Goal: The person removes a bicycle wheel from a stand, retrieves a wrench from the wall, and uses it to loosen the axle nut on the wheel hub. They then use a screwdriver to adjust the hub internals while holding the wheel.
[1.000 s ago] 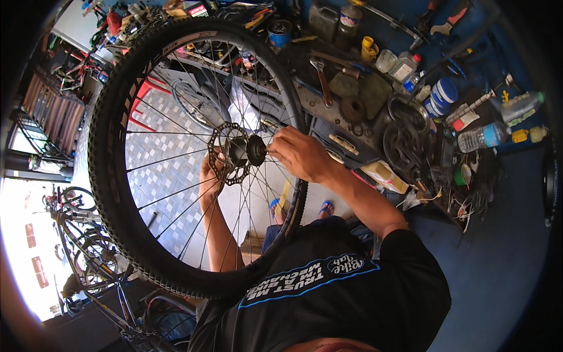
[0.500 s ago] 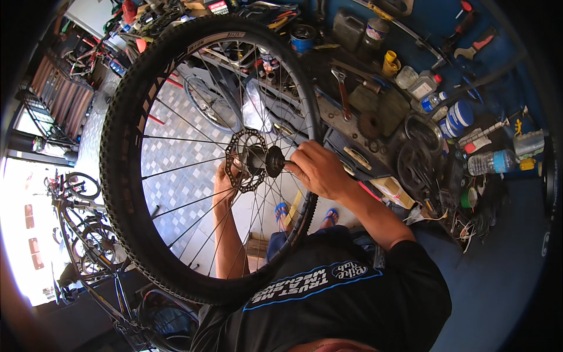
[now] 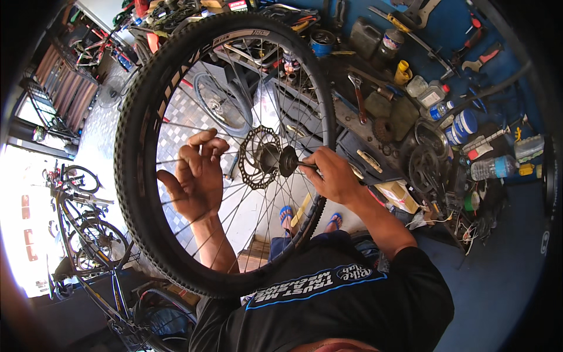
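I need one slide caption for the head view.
Right hand pinching a thin rod at a bicycle wheel hub, left hand open beside the brake disc.

In the head view, I am holding the axle end, a thin dark rod (image 3: 303,164), at the hub (image 3: 270,157) of a tilted bicycle wheel (image 3: 134,155), using the right hand (image 3: 335,176). The left hand (image 3: 199,185) is hovering apart from the disc rotor (image 3: 246,163), its fingers curling loosely. Rightward, a wrench (image 3: 359,101) is lying on the desk (image 3: 346,117).
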`<state>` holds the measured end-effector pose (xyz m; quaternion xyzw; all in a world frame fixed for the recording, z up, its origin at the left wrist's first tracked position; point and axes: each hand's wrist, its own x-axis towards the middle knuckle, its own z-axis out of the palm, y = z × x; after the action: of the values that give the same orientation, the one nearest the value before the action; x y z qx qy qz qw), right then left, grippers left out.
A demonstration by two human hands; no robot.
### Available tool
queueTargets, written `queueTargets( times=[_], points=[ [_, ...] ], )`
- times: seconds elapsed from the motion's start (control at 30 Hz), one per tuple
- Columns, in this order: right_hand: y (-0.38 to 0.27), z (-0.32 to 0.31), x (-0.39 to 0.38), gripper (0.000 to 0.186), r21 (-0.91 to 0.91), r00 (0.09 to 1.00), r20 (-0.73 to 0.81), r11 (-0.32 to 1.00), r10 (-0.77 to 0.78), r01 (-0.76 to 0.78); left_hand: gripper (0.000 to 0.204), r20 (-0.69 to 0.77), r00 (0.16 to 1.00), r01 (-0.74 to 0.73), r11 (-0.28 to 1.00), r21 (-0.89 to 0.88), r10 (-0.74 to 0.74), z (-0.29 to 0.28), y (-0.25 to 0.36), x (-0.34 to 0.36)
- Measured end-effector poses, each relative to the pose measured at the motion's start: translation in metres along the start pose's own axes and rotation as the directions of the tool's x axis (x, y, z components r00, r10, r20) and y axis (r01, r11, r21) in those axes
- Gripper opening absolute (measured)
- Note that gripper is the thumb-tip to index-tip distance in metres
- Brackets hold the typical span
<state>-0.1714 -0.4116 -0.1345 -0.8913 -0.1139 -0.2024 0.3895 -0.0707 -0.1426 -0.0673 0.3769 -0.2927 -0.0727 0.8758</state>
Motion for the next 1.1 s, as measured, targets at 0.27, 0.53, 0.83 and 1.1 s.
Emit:
queueTargets(
  times=[0.27, 0.53, 0.83, 1.1],
  points=[
    [-0.012, 0.048, 0.033, 0.026, 0.283, 0.916, 0.401, 0.95, 0.007, -0.131, 0.061, -0.257, 0.965, -0.05, 0.998, 0.05, 0.061, -0.018, 0.052, -0.056],
    [0.192, 0.196, 0.178, 0.056, 0.745, 0.593, 0.226, 0.255, 0.773, -0.617, 0.055, -0.525, 0.83, -0.052, 0.963, 0.263, 0.188, -0.062, 0.116, -0.116],
    [0.256, 0.267, 0.258, 0.037, 0.841, 0.397, 0.204, 0.048, 0.895, -0.54, 0.077, -0.553, 0.764, -0.033, 0.875, 0.483, 0.334, -0.088, 0.149, -0.147],
    [0.204, 0.246, 0.22, 0.03, 0.895, 0.686, 0.123, 0.218, 0.717, -0.389, 0.078, -0.51, 0.818, -0.033, 0.907, 0.42, 0.267, -0.094, 0.129, -0.123]
  ],
)
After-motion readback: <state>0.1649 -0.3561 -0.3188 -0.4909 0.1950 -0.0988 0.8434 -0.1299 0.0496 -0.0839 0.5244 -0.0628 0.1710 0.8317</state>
